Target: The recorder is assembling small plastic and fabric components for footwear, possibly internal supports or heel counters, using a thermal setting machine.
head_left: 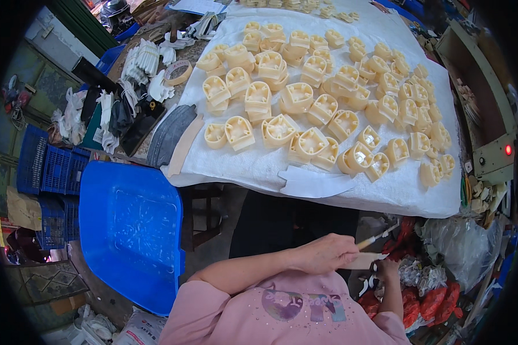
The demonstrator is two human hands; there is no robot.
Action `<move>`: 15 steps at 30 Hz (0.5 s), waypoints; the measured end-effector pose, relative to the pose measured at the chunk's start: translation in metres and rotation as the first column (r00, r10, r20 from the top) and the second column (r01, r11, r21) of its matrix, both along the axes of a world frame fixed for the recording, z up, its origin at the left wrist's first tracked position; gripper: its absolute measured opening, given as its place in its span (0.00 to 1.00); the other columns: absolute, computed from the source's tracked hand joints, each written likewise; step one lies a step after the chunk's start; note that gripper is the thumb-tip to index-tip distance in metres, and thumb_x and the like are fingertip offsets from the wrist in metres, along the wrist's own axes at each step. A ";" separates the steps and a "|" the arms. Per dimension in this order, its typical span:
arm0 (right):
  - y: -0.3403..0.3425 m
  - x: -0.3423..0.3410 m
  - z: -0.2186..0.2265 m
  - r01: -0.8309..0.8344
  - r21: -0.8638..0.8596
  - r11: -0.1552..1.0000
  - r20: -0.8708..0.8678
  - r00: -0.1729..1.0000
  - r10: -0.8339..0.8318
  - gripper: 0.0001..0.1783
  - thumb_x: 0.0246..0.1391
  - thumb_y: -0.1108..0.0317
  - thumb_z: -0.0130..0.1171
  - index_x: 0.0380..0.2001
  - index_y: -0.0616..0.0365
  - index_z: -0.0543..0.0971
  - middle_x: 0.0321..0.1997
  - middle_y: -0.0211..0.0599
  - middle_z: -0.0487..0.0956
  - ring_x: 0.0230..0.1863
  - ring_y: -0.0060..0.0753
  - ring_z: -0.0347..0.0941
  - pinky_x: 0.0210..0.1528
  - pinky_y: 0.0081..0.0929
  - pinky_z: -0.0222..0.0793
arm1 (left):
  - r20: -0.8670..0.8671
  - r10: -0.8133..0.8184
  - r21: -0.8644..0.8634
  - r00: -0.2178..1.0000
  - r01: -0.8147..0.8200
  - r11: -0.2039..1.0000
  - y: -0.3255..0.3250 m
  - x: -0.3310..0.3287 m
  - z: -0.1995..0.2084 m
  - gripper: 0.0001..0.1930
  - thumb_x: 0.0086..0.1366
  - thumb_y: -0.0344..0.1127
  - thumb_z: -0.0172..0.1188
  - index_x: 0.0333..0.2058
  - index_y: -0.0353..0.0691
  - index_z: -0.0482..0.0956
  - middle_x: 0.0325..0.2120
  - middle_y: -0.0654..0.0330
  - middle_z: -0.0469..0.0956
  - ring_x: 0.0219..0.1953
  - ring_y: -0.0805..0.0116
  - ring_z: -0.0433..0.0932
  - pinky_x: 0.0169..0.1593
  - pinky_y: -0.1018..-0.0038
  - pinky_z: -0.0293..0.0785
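Nearest is the wearer's pink shirt (213,313), its chest printed with large multicoloured lettering and dotted with small shiny studs; the words run upside down in this view. Just beyond it, the left hand (331,253) grasps a slim tool (366,242) with a pale, cream handle and a thin darker end pointing up and right. Below that tool, between the 2 hands, lies a flat piece (360,262), pale beige, smooth and unmarked as far as it shows; the right hand (388,268) pinches its right end. To the lower left, a white sack (137,329) bears print too small to read. A blue tub (129,230) stands left of the wearer. Farther off, a white sheet (236,169) covers the table, strewn with hollow cream parts (298,96), rounded and ribbed inside.
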State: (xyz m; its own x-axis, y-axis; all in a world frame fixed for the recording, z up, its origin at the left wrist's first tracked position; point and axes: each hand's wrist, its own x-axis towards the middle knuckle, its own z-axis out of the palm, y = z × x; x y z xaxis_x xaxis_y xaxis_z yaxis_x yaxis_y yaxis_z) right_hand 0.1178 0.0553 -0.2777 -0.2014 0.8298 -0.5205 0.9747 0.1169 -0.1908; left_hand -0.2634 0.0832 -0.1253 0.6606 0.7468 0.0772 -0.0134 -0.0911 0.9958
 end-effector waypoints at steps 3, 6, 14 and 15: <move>0.029 -0.077 0.069 0.218 0.025 0.976 -0.527 0.832 -0.173 0.21 0.52 0.66 0.50 0.50 0.61 0.68 0.35 0.37 0.76 0.36 0.30 0.73 0.41 0.31 0.68 | 0.033 0.131 0.010 0.991 -0.132 0.991 0.003 -0.005 0.006 0.09 0.62 0.32 0.48 0.30 0.30 0.70 0.25 0.53 0.65 0.27 0.58 0.70 0.32 0.70 0.67; 0.039 -0.168 0.139 0.329 -0.295 0.897 -0.951 -0.007 -0.310 0.22 0.58 0.57 0.48 0.50 0.60 0.68 0.39 0.42 0.75 0.41 0.29 0.71 0.44 0.29 0.66 | 0.069 0.166 -0.001 0.984 -0.166 0.986 0.006 -0.004 0.010 0.10 0.63 0.33 0.48 0.29 0.30 0.69 0.25 0.55 0.66 0.26 0.62 0.69 0.32 0.71 0.67; 0.078 -0.251 0.189 0.078 -0.423 0.903 -0.795 -0.509 -0.329 0.13 0.57 0.59 0.50 0.32 0.58 0.67 0.30 0.36 0.70 0.29 0.26 0.65 0.36 0.27 0.64 | 0.114 0.335 0.006 0.935 -0.338 0.941 -0.003 -0.022 0.021 0.08 0.63 0.31 0.48 0.35 0.30 0.71 0.30 0.58 0.68 0.33 0.71 0.70 0.35 0.75 0.68; 0.083 -0.250 0.195 0.124 -0.480 0.868 -0.737 -0.594 -0.323 0.12 0.56 0.59 0.51 0.31 0.57 0.67 0.28 0.35 0.69 0.27 0.25 0.64 0.35 0.27 0.64 | 0.122 0.451 -0.070 0.884 -0.446 0.893 -0.004 -0.029 0.026 0.07 0.62 0.29 0.48 0.35 0.31 0.72 0.30 0.57 0.68 0.32 0.71 0.70 0.35 0.75 0.68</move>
State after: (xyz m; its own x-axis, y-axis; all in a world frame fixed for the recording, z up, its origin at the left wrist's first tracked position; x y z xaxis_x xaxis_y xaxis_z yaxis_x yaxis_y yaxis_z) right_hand -0.1321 0.1379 -0.0832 -0.1917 0.9814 -0.0025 -0.7160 -0.1416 -0.6836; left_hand -0.2929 0.0788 -0.0989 0.2405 0.9650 0.1049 -0.1109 -0.0800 0.9906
